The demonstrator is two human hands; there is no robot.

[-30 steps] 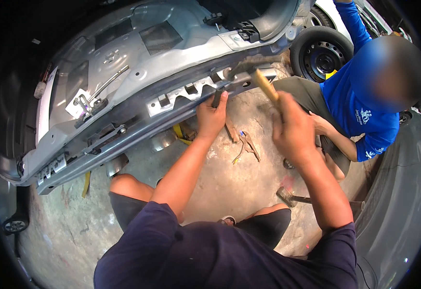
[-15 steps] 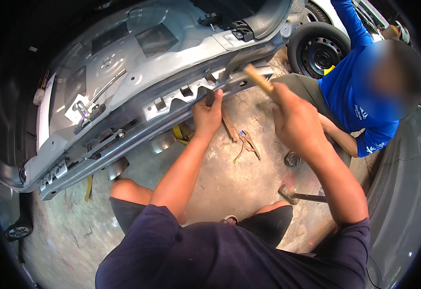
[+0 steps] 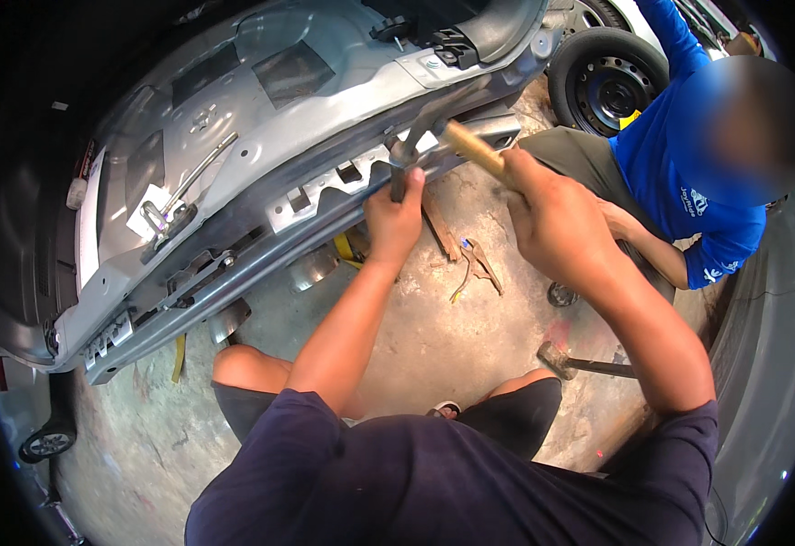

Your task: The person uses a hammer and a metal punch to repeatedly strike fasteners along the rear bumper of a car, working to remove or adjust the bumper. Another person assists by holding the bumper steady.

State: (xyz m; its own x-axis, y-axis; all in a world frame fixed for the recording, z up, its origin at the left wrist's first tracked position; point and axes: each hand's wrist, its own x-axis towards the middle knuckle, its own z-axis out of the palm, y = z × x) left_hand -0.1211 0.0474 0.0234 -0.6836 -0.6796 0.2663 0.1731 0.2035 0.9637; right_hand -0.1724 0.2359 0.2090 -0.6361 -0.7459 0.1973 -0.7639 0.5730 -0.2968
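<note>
My left hand (image 3: 392,221) is closed around a short dark metal tool (image 3: 398,185), its thumb pointing up along it. The tool stands against the perforated metal strip (image 3: 305,202) on the edge of a grey car body (image 3: 347,114). In my right hand (image 3: 557,217) is a hammer (image 3: 476,148), gripped by its light wooden handle. The hammer's head is smeared by motion and lies close to the top of the dark tool. Whether the two touch, I cannot tell.
A person in a blue shirt (image 3: 648,168) sits at the right, near a wheel (image 3: 612,93). On the concrete floor lie locking pliers (image 3: 483,271), a brown strip (image 3: 439,227) and a second hammer (image 3: 557,358). A ratchet-like tool (image 3: 188,187) rests on the car body. Another dark panel (image 3: 766,364) stands at far right.
The hammer has swung down and left toward the dark tool, whose upper end it now nears. My left hand stays around the tool. The view has shifted slightly.
</note>
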